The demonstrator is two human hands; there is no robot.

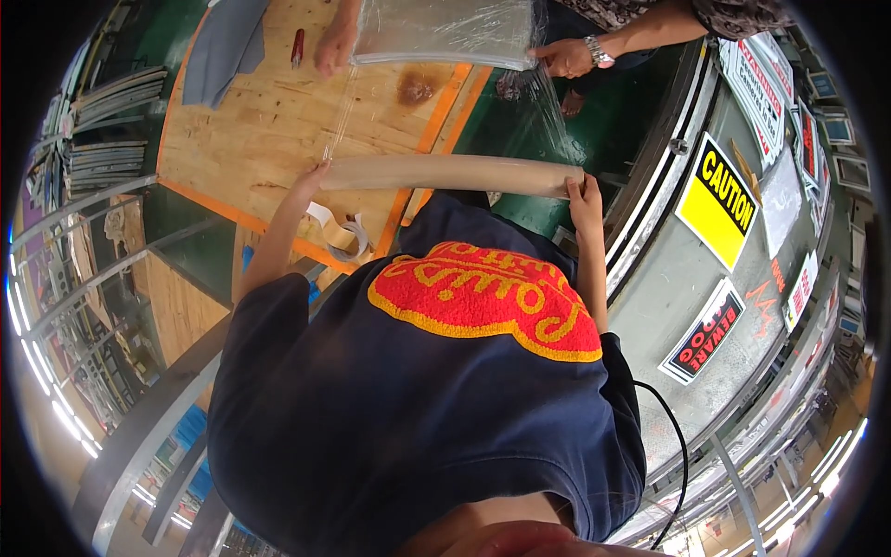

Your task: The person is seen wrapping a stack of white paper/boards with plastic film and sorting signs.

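Note:
A long roll of transparent stretch film (455, 174), brownish at its core, lies across in front of my chest. My left hand (308, 181) is closed on its left end, and my right hand (586, 206) grips the right end. From the roll, thin film (548, 111) runs forward to a flat rectangular panel (444, 37) wrapped in the same plastic. A co-worker across from me has one hand (564, 58), with a metal watch, at the panel's right corner. The co-worker's other hand (337, 45) is by its left edge.
Below the film is a plywood table (278, 121) with orange edges. It carries a red-handled tool (298, 48), grey sheet material (225, 51) and a tape roll (348, 239) near me. At right stands a grey metal surface (640, 306) with a yellow-and-black sign (716, 202). Metal rails (83, 209) stand left.

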